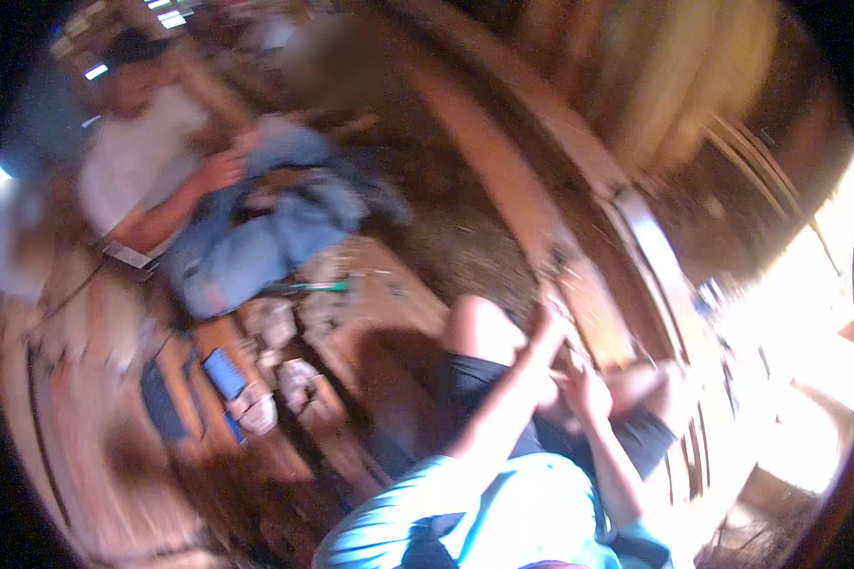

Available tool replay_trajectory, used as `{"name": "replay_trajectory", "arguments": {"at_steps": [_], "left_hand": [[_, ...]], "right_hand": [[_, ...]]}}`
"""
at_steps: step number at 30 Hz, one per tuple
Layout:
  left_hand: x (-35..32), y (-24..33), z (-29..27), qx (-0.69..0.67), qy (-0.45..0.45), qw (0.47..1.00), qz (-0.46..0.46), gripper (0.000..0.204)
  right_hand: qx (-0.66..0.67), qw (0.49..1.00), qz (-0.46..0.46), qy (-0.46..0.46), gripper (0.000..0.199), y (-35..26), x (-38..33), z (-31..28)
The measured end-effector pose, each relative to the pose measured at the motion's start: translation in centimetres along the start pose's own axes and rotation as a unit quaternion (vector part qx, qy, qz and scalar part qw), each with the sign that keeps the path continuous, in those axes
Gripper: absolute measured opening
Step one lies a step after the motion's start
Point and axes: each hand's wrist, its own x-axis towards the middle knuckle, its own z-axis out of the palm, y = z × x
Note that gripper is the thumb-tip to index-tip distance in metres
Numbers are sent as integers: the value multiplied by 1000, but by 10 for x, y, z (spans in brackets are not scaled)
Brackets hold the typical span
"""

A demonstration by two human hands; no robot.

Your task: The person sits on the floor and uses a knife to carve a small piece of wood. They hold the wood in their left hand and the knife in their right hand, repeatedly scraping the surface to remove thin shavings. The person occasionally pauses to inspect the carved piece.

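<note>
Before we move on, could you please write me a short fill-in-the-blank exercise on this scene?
1. Judged by height in the picture, the left hand is the ____ of the two, above the right hand.
2. The co-worker in the pale shirt appears in the ____ left part of the picture.
3. The thin, bright object near the co-worker's blue jeans is coloured ____.

Missing words: higher; upper; green.

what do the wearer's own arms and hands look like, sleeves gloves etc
The left sleeve and right sleeve are light blue, ending well above the hands. The left hand and right hand appear gloveless; blur hides any rings or small markings.
</note>
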Motion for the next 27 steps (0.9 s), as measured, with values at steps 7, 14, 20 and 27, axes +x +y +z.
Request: {"name": "replay_trajectory", "arguments": {"at_steps": [7,14,20,27], "left_hand": [[30,21,-24,16,33,997,-62,39],[25,17,-26,65,-6,997,-44,35],[36,14,-24,74,33,997,-4,32],[39,18,-25,35,13,998,50,19]], "right_hand": [[-13,999,18,37,31,13,0,3],[25,999,34,28,32,15,-5,4],[27,999,12,23,28,14,-6,2],[59,998,31,3,29,14,-4,-5]]}}
